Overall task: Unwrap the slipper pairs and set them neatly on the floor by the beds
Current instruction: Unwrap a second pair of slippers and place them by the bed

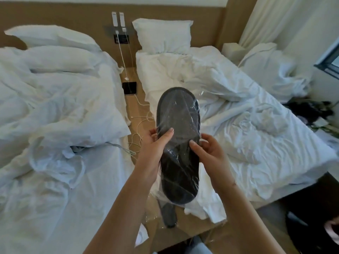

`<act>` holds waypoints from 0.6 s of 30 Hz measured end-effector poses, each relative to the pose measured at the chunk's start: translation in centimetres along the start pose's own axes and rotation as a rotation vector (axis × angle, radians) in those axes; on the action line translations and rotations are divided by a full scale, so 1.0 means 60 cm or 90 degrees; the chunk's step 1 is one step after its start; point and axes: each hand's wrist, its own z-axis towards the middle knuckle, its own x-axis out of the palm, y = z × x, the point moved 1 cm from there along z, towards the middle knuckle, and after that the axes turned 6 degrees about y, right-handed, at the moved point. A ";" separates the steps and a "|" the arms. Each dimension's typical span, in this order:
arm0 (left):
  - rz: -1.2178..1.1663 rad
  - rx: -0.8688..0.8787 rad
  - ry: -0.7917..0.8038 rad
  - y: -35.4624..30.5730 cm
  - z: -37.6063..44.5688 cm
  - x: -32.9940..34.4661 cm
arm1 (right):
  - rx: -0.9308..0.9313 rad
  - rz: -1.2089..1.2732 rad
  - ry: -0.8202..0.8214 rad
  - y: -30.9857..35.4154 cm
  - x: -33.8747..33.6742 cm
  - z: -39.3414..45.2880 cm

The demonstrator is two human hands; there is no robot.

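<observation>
Both hands [180,149] grip the wrapped slipper pair [178,143] held upright between them

A hotel twin room: two unmade beds [238,125] with white linen, a padded headboard wall [73,13], bedside switch panel [119,30] and charging cables [128,61].

Two unmade beds with rumpled white linen, left bed [55,99] and right bed [247,125], flank a wooden floor [135,109] strip; a tan headboard wall [73,17] stands far, pale curtains [271,17] far right
</observation>
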 end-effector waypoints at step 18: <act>0.244 0.037 -0.008 0.070 -0.035 0.073 | 0.009 -0.021 -0.032 -0.019 -0.137 -0.020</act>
